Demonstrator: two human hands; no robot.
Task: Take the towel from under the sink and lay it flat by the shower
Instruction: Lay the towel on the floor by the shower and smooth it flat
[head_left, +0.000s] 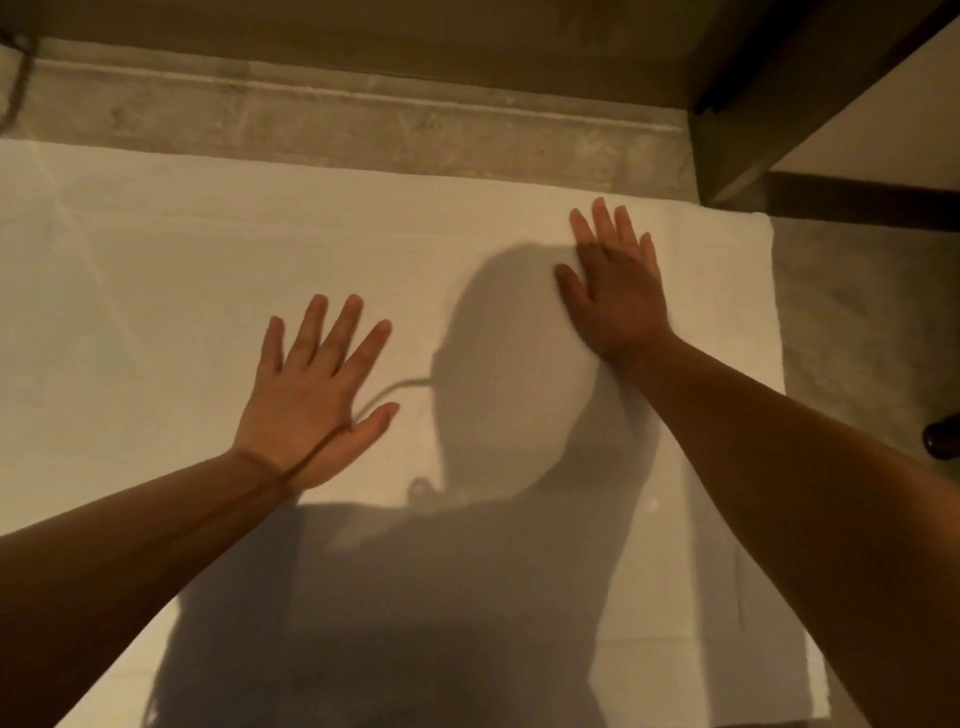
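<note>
My left hand (311, 395) and my right hand (615, 288) are both flat on the white towel (182, 270), palms down, fingers (349, 322) spread and gripping nothing. The towel lies open on the grey floor (841, 312), its far edge running along the stone threshold (337, 119) that I take for the shower's step, and its right edge just short of the dark frame (737, 156) in the corner. It looks close to done, so the risks from here are small ones of my own making. If I drag my palms outward too hard, the cloth may slide on the smooth floor and skew away from the threshold, or bunch into a ridge ahead of my fingers. Lifting a hand carelessly could catch the pile and pull up a fold. My own shadow (493, 467) covers the near middle of the towel, so a crease there could go unnoticed. Its left end runs out of view, and I cannot tell whether that part lies flat.
</note>
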